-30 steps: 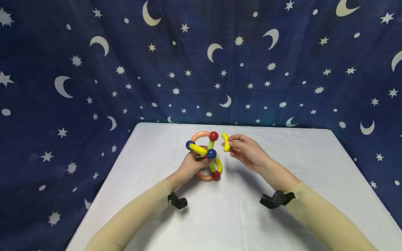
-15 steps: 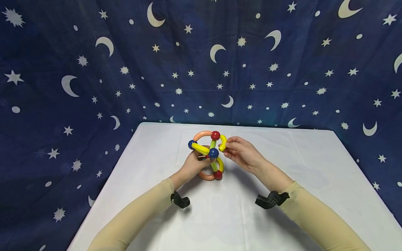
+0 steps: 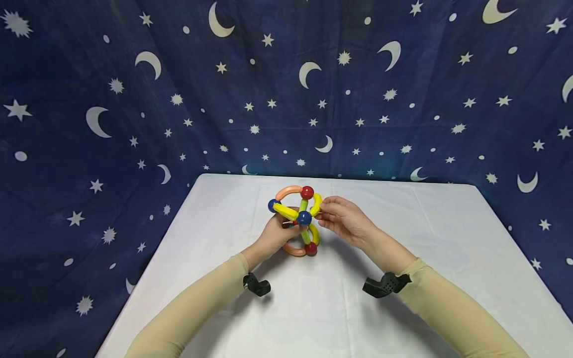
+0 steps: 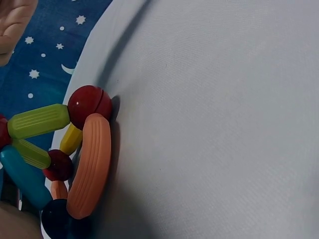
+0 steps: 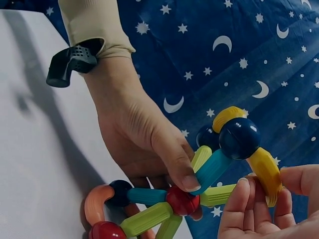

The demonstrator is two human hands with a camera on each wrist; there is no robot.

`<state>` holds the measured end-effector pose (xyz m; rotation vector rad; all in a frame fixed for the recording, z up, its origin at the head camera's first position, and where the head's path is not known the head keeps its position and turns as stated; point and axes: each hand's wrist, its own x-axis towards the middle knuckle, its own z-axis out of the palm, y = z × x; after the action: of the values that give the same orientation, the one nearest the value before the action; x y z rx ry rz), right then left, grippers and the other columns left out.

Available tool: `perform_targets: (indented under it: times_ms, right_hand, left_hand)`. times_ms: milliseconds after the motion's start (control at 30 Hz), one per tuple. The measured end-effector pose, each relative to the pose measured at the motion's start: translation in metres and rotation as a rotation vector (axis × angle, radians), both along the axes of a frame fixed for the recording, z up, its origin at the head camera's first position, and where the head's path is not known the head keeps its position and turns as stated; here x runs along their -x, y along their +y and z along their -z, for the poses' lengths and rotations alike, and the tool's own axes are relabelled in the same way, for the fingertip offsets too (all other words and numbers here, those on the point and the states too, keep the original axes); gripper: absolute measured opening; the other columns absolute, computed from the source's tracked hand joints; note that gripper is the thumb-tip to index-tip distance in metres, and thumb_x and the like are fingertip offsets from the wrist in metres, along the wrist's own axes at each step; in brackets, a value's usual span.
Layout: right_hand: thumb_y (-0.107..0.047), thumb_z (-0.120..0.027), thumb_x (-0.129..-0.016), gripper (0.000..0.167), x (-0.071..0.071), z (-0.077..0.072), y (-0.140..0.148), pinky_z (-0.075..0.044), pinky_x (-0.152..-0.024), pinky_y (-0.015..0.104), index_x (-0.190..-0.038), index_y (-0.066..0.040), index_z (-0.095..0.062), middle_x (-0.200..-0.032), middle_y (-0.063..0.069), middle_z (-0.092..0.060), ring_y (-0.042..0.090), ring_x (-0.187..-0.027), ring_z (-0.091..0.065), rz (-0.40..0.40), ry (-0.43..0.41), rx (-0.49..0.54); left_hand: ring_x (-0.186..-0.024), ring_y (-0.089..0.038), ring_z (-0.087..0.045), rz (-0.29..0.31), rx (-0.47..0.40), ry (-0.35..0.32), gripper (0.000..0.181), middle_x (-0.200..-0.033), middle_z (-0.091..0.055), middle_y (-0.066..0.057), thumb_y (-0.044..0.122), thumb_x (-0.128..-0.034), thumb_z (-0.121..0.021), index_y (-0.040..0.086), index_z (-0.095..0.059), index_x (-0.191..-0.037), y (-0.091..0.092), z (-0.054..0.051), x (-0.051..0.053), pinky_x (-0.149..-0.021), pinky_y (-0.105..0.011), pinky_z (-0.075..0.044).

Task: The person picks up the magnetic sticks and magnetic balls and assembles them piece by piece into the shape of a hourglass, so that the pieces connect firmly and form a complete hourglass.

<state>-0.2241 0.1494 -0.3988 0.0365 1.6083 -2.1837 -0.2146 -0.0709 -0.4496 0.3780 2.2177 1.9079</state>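
Observation:
A toy built of ball and stick pieces stands on the white table. My left hand (image 3: 270,234) grips its middle; in the right wrist view the thumb lies by a red ball (image 5: 182,200) and a teal stick (image 5: 214,172). With its fingertips my right hand (image 3: 346,221) pinches a curved yellow stick (image 3: 316,205) at the toy's upper right. One end of that stick meets a blue ball (image 5: 239,138); its other end is partly covered by fingers. The upper ring also has a red ball (image 3: 307,192), a curved orange stick (image 3: 288,191) and another yellow stick (image 3: 284,212).
The white tabletop (image 3: 403,223) extends around the toy. Behind it hangs a dark blue cloth (image 3: 268,74) with moons and stars. Lower ring parts, an orange stick (image 4: 89,167) and a red ball (image 4: 89,106), sit at table level. A black band is on each wrist.
My right hand has moved left, bringing the curved yellow stick from apart to against the toy's blue ball; the stick has also turned. The left hand keeps its grip.

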Motion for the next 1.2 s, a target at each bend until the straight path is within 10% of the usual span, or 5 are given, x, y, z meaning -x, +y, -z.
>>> perform_targets:
  times_ms: [433,667,967,1200]
  right_hand:
    - [-0.009,-0.059,-0.102,0.016,0.003,0.003,-0.003,-0.057,-0.083,0.026,-0.113,-0.003,-0.05,-0.104,0.013,-0.062,0.02,-0.089,-0.062,0.009,0.022,-0.021]
    - [-0.009,-0.058,-0.102,0.017,0.001,0.004,-0.005,-0.057,-0.081,0.026,-0.115,-0.003,-0.05,-0.101,0.013,-0.061,0.02,-0.088,-0.061,-0.01,0.028,-0.032]
    - [-0.019,-0.06,-0.103,0.023,0.003,0.007,-0.001,-0.057,-0.083,0.027,-0.118,-0.004,-0.051,-0.111,0.014,-0.061,0.023,-0.096,-0.062,0.029,0.04,-0.112]
    - [-0.031,-0.062,-0.103,0.034,0.027,-0.012,0.002,-0.05,-0.096,0.042,-0.127,-0.008,-0.058,-0.124,0.007,-0.062,0.027,-0.117,-0.057,0.074,0.4,-0.527]
  left_hand:
    - [-0.125,-0.032,-0.056,0.001,-0.007,-0.008,0.049,-0.135,-0.062,-0.008,0.015,-0.0941,-0.076,0.007,-0.057,-0.139,0.001,0.0,0.001,-0.108,-0.054,-0.041]
    - [-0.127,-0.026,-0.055,0.006,-0.024,0.035,0.05,-0.134,-0.061,-0.004,0.018,-0.0916,-0.079,0.012,-0.06,-0.137,0.0,0.031,0.019,-0.11,-0.051,-0.04]
    - [-0.124,-0.023,-0.057,-0.009,0.005,0.054,0.048,-0.13,-0.064,0.0,0.02,-0.0907,-0.08,0.015,-0.061,-0.135,0.0,0.031,0.017,-0.108,-0.048,-0.043]
    - [-0.124,-0.022,-0.056,0.006,0.011,0.045,0.048,-0.131,-0.063,0.001,0.023,-0.0911,-0.08,0.015,-0.061,-0.135,0.0,0.03,0.019,-0.109,-0.048,-0.042]
